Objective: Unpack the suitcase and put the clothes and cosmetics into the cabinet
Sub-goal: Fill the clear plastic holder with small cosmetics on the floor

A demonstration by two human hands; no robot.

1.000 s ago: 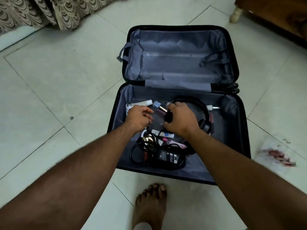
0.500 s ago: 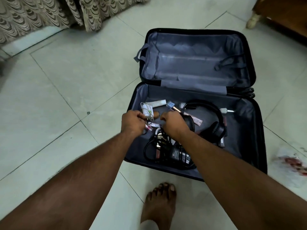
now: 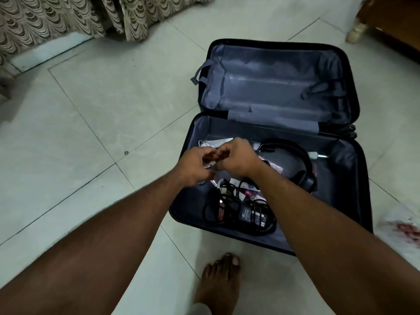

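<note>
My bare foot (image 3: 221, 278) stands on the tile floor (image 3: 91, 137) at six o'clock. Just past it the open suitcase (image 3: 363, 201) lies flat, with a black charger (image 3: 252, 215) and tangled cable in its near half. Above that half my left hand (image 3: 195, 165) and right hand (image 3: 236, 158) meet, fingers curled round small cosmetics, too blurred to name. Headphones (image 3: 300, 164) lie at two o'clock of my hands. The lid half beyond shows grey lining. A curtain (image 3: 68, 17) hangs at eleven o'clock.
</note>
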